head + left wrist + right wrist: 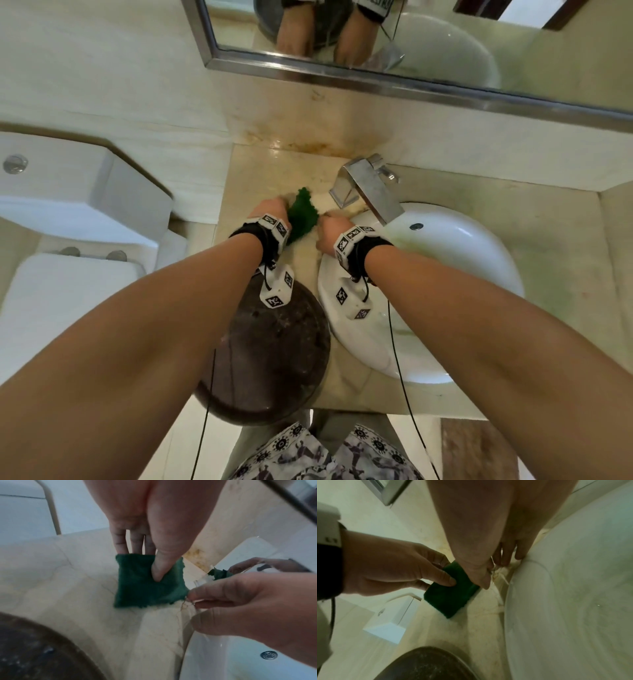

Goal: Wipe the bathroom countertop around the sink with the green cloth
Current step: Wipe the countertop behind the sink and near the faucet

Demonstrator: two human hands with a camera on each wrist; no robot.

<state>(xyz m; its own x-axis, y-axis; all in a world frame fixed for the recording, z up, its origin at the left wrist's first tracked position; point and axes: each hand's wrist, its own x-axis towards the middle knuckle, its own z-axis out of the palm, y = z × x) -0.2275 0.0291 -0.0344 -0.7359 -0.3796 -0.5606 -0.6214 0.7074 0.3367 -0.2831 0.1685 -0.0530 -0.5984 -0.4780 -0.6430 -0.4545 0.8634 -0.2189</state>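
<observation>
In the head view, the green cloth (301,214) lay at frame centre on the countertop (257,164), between the left hand (270,207) and the right hand (330,228), left of the sink (479,253). In the left wrist view, the left thumb pinned the cloth against the fingers while the right hand pinched its lower right corner. In the right wrist view, both grips looked closed on the cloth. Judged best: spread it flat, then press evenly along the basin rim.

Cloth (147,588): green, matt, frayed. Countertop (260,164): glossy veined stone, stained. Sink (462,260): smooth glossy white. Tap (370,185): brushed metal.
</observation>
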